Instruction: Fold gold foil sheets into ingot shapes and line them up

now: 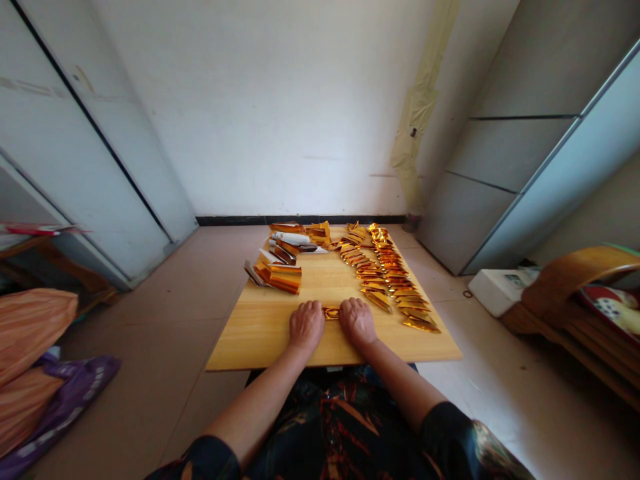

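A small piece of folded gold foil paper (331, 313) lies low over the wooden table (265, 333), its middle showing between my two hands. My left hand (307, 325) is closed on its left end, and my right hand (357, 321) is closed on the right end. Both hands rest near the table's front, and the fingertips are hidden under the knuckles. To the right, two rows of folded gold paper pieces (370, 275) overlap one another. Loose, curled gold foil sheets (285, 277) with some white sides are heaped at the back left.
Beyond the table stands a white wall (280, 133). A grey cabinet (500, 147) is at the right, with a wooden chair (565, 293) and a white box (500, 291) nearby. Orange and purple bags (35, 340) lie at the left.
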The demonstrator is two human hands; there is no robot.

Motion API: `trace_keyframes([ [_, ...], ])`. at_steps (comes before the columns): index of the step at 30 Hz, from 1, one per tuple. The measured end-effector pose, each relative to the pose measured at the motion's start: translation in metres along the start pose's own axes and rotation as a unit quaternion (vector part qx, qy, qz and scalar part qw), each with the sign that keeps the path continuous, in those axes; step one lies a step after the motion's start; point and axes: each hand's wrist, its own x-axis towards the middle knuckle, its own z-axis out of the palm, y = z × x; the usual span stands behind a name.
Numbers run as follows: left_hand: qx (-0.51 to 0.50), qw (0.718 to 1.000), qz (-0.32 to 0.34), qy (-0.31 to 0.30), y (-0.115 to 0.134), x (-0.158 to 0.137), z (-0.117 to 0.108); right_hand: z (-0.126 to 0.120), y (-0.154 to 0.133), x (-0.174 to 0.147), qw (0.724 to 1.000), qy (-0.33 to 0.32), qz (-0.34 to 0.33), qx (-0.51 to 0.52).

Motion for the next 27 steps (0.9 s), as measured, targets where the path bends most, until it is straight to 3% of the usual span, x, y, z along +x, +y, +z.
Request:
trace_keyframes([
  [27,-0.036,0.999,0.001,0.016,-0.0038,0.0,-0.0003,-0.0079,-0.0016,0.0031,1.0,0.006,0.008,0.002],
])
